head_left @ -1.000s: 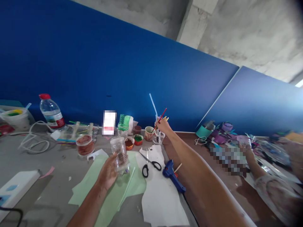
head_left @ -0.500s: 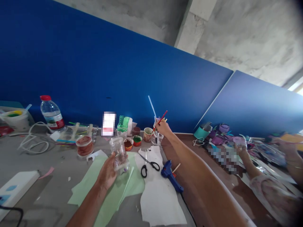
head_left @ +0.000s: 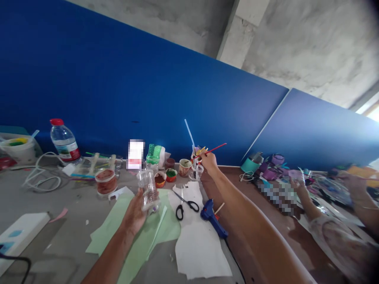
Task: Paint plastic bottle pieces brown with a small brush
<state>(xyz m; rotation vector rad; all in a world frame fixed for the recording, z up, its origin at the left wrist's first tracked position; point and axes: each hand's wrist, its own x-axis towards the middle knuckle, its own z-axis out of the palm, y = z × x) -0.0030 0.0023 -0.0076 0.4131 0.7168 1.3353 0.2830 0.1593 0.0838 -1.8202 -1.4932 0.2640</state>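
My left hand is closed around a clear plastic bottle piece, holding it upright above a light green paper sheet. My right hand is stretched far forward, pinching a red-handled paintbrush whose handle points up and to the right. It hovers at a clear cup holding brushes and a pale straw. Small paint pots stand just left of that cup.
Black-handled scissors and a blue glue gun lie on white paper. A water bottle, a white cable and a tub sit at left. Another person's arms work among purple and teal craft items at right.
My right hand has tipped the paintbrush from steeply upright to nearly level, pointing right. My left hand with the bottle piece has barely moved.
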